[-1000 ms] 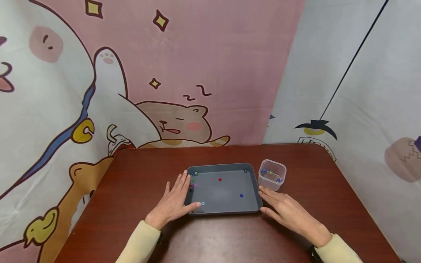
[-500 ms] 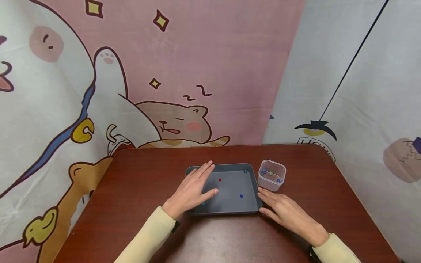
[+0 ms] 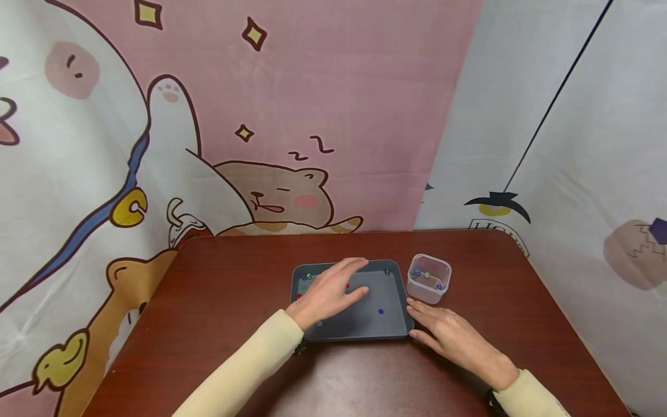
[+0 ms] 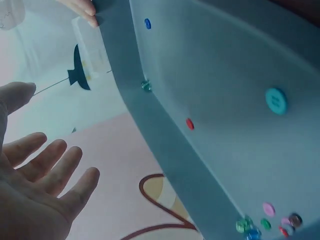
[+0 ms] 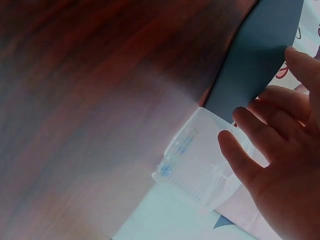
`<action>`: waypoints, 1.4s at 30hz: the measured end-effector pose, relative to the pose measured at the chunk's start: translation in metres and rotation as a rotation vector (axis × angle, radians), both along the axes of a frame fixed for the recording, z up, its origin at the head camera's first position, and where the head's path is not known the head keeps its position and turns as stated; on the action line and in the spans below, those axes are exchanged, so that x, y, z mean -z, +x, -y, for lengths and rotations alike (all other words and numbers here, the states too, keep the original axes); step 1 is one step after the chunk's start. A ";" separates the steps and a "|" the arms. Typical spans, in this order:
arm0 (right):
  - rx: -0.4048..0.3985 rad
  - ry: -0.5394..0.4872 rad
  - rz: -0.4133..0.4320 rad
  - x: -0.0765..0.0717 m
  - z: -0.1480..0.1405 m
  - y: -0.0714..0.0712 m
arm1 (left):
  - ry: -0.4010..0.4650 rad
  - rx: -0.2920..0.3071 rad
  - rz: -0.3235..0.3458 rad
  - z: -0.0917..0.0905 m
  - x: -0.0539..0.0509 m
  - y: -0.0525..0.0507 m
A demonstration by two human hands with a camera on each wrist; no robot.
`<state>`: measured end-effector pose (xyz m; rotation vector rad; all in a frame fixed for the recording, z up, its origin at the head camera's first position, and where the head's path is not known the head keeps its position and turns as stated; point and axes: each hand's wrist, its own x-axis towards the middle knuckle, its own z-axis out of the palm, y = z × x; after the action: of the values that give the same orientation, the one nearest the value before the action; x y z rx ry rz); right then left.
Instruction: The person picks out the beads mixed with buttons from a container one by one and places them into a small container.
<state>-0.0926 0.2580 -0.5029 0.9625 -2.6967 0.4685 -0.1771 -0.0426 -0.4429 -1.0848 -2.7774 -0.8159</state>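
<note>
Left hand (image 3: 330, 291): over the tray, fingers mostly straight and thumb spread apart; it has hold of nothing, and the left wrist view shows the palm bare.
Right hand (image 3: 455, 335): fingers extended, none curled round a thing; fingertips at the tray's right wall, near the box.
Tray (image 3: 359, 323): grey, flat on the table (image 3: 224, 289), between the hands, loose buttons and beads inside.
Buttons: blue (image 4: 147, 23) toward the right end, red (image 4: 190, 123) near the far wall, turquoise (image 4: 276, 101) toward the near left; pink (image 4: 269, 209) and green (image 4: 266, 223) among the cluster at the left end.
Beads: a green bead (image 4: 244, 225) and a blue bead (image 4: 253, 233) close together in the far left corner, a teal bead (image 4: 146, 85) in the far right one.
Box (image 3: 423, 294): clear, upright just beside the tray's right end, with blue and green pieces inside.
Progress: seems partway; some pieces lie in the box, more are scattered in the tray, and neither hand grips any.
Left to do: probably the tray's loose pieces; a final count cannot be told.
</note>
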 end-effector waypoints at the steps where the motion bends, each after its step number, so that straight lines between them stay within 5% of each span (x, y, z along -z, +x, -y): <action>1: 0.002 0.001 0.002 0.000 0.000 0.000 | 0.002 0.001 0.008 -0.003 0.001 -0.002; 25: -0.002 0.013 0.032 -0.003 0.000 0.000 | -0.155 0.145 0.077 -0.056 0.022 -0.045; 31: -0.002 0.010 0.057 -0.002 0.000 0.000 | -0.168 0.141 0.085 -0.065 0.032 -0.054; 42: 0.000 0.005 0.055 -0.003 0.000 0.002 | -0.131 0.123 0.207 -0.069 0.046 -0.069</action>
<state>-0.0910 0.2577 -0.5003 0.9649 -2.7479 0.4951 -0.2466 0.0268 -0.4889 -1.2720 -2.9974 -0.8117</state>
